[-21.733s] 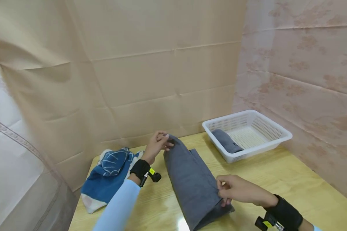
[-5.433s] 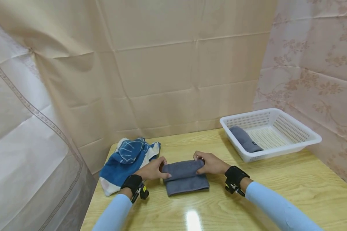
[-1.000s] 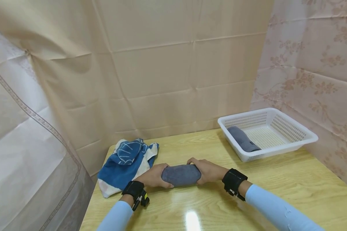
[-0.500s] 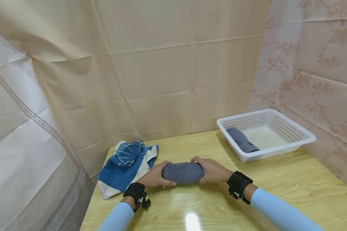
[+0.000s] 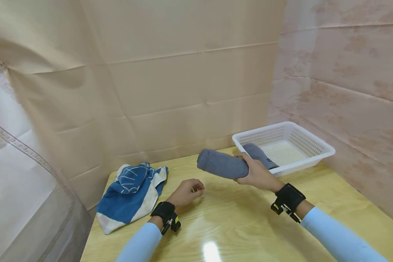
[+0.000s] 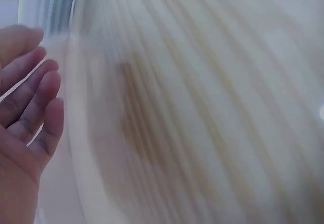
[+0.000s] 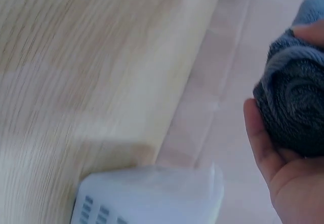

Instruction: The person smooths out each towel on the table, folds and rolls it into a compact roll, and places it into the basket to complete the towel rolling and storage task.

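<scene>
My right hand (image 5: 258,174) grips one end of a rolled grey towel (image 5: 221,164) and holds it above the table, left of the white basket. In the right wrist view the spiral end of the rolled towel (image 7: 298,100) faces the camera, with my fingers and thumb around it. My left hand (image 5: 186,193) is over the table with loosely curled fingers and nothing in them; the left wrist view shows those fingers (image 6: 38,92) apart from anything. A second rolled grey towel (image 5: 258,154) lies in the basket, partly hidden by my right hand.
The white plastic basket (image 5: 314,160) stands at the table's back right. At the back left lies a crumpled blue and white towel (image 5: 131,196). Wood-grain table (image 5: 242,225) spreads in front, and hanging cloth (image 5: 170,83) closes off the back and sides.
The grey towel, earlier folded and rolled up by both hands, has left the left hand. My right hand has lifted it toward the basket. The head view has turned right.
</scene>
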Motion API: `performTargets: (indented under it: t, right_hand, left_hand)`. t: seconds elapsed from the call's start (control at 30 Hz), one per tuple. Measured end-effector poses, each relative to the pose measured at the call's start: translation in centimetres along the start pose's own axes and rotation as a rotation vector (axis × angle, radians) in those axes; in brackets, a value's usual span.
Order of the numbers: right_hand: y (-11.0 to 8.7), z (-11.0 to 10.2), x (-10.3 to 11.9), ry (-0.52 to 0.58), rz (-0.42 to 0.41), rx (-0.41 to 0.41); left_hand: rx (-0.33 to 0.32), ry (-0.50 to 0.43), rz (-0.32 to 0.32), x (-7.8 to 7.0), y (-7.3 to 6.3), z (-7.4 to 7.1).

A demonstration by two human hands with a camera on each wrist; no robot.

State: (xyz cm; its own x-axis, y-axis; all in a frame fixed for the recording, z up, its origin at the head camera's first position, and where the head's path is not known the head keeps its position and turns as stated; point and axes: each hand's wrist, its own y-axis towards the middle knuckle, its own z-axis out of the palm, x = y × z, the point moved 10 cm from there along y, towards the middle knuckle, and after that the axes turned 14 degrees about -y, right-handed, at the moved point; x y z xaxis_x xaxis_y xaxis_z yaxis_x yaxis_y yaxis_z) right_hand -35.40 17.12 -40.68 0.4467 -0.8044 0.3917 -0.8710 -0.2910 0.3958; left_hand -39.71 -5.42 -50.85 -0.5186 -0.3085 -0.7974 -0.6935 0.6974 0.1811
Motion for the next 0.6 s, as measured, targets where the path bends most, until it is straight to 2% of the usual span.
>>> performTargets:
  t: [0.23, 0.33, 0.47, 0.6]
  right_hand:
    - [-1.2, -3.9, -2.9, 0.013, 0.147, -0.1]
    - [-1.6, -5.5, -3.6, 0.015, 0.176, -0.161]
    - [-2.0, -7.1, -4.2, 0.027, 0.204, -0.203]
    - [-2.6, -8.2, -4.7, 0.026, 0.225, -0.219]
  left_hand:
    - [-0.005, 0.034, 0.124, -5.3, 5.5, 4.5]
    - [-0.018, 0.111, 0.205, -7.7, 7.6, 6.6]
    - [-0.037, 0.269, 0.347, -10.8, 9.5, 9.1]
    - [-0.019, 0.392, 0.433, -12.4, 10.4, 11.2]
